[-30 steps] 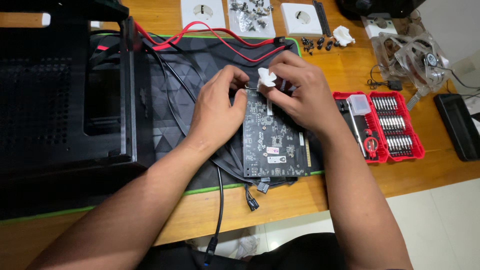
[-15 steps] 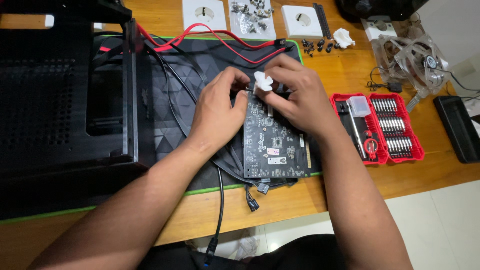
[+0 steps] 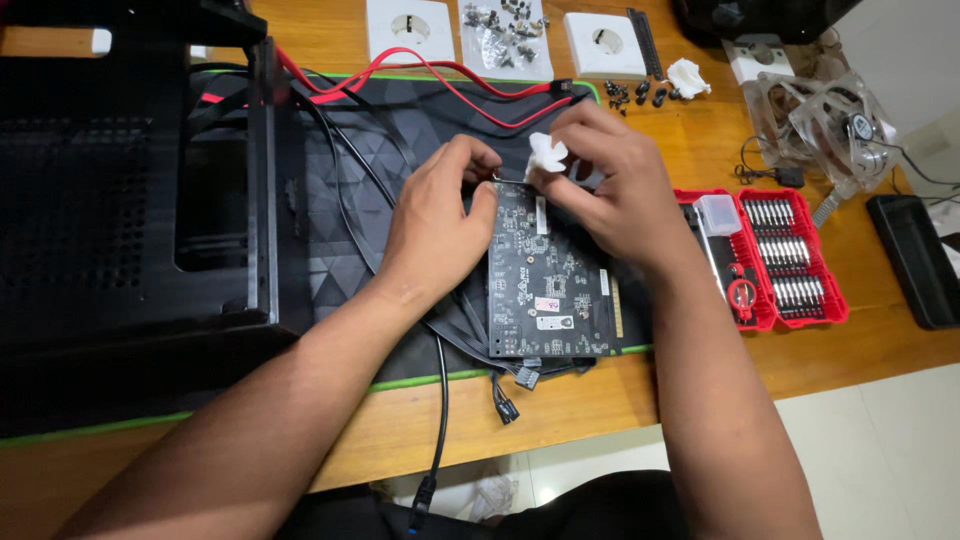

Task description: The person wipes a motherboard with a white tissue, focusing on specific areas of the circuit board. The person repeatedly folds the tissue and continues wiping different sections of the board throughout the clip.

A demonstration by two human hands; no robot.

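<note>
A dark circuit card (image 3: 548,290) lies flat on a black desk mat (image 3: 400,130) with a green edge. My left hand (image 3: 435,215) grips the card's upper left corner, thumb and fingers pinched at its top edge. My right hand (image 3: 610,190) holds a crumpled white tissue (image 3: 546,153) against the card's top edge. Black cables (image 3: 440,400) run under the card and off the table's front.
A black computer case (image 3: 120,220) fills the left side. Red cables (image 3: 440,80) cross the mat's top. A red screwdriver bit set (image 3: 780,260) lies to the right, a clear fan (image 3: 820,115) beyond it. White socket plates (image 3: 410,28) and a bag of screws (image 3: 505,30) sit at the back.
Both hands stay on the card's top edge; the right hand's fingers and tissue have shifted slightly. The card has not moved.
</note>
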